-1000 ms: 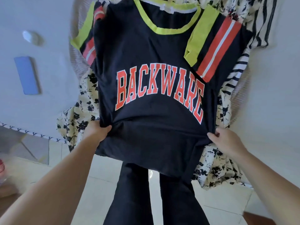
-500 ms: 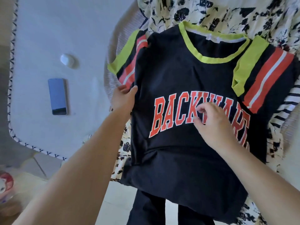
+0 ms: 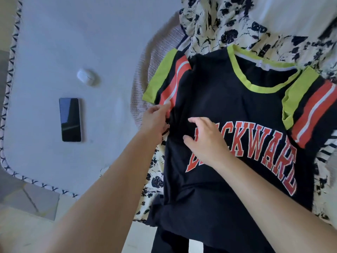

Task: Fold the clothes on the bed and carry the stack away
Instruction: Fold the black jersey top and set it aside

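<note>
A black T-shirt (image 3: 228, 110) with red lettering, a lime-green neckline and red-and-green sleeves lies face up on the bed, its hem hanging over the near edge. My left hand (image 3: 155, 119) holds the shirt's left side just under the left sleeve (image 3: 167, 83). My right hand (image 3: 206, 141) lies on the chest print with the fingers spread and lightly bent, covering the first letters. Under the shirt lie a cream garment with a black floral print (image 3: 237, 22), a striped garment (image 3: 328, 148) and a pale ribbed cloth (image 3: 158, 50).
On the light bedsheet (image 3: 91, 33) to the left lie a dark phone (image 3: 70, 119) and a white earbud case (image 3: 85, 77). The bed's patterned edge (image 3: 11, 70) curves along the left and near side. Tiled floor (image 3: 27, 207) shows below it.
Both hands left the shirt's hem and went up the shirt. My left hand has come to the side under the left sleeve. My right hand slid left across the lettering.
</note>
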